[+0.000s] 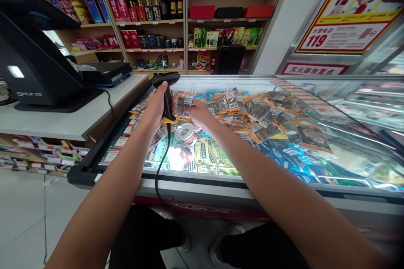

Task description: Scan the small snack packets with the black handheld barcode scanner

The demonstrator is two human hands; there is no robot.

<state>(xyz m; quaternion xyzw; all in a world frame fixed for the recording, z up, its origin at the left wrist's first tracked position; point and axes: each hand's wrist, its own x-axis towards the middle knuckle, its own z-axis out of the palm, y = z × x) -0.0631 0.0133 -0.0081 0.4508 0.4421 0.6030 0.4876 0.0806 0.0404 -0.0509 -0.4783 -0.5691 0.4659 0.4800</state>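
My left hand (155,104) is wrapped round the handle of a black barcode scanner (167,96), its head up and its cable hanging down toward me. Just right of it, the fingers of my right hand (200,113) are closed on the edge of a clear food packet (187,100) with orange borders and a white label. The scanner partly hides this packet. Many similar packets (229,101) lie heaped in the chest freezer (202,183) under both hands. Round tubs (185,133) and green packets (205,151) sit lower in the freezer.
At left, a white counter (63,124) bears a black checkout machine (41,59) and a flat black device (102,71). The freezer's glass lid (344,122) covers its right side. Shelves (145,24) of boxes and bottles stand behind.
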